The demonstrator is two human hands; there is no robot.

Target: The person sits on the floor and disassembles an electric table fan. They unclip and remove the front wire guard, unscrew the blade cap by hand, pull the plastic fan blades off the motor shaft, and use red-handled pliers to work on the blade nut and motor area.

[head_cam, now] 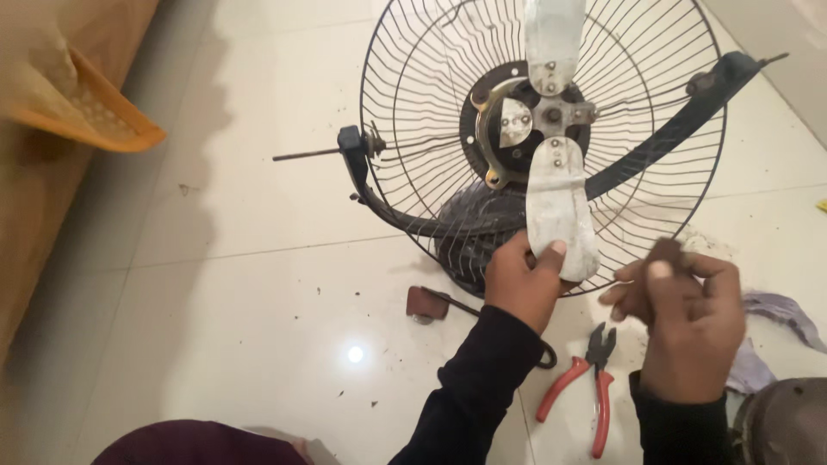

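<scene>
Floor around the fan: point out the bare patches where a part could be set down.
The widest bare tile lies left of the fan guard, between it and the orange-edged cloth. A second stretch runs below the brown block, with only specks of grit. It is crowded at lower right: the red pliers, grey rags and both hands, left on the blade, right.

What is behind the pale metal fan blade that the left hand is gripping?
Behind the pale metal fan blade held by the left hand show the round black wire guard and the dark curved bracket. The dark base shows only partly through the wires.
</scene>
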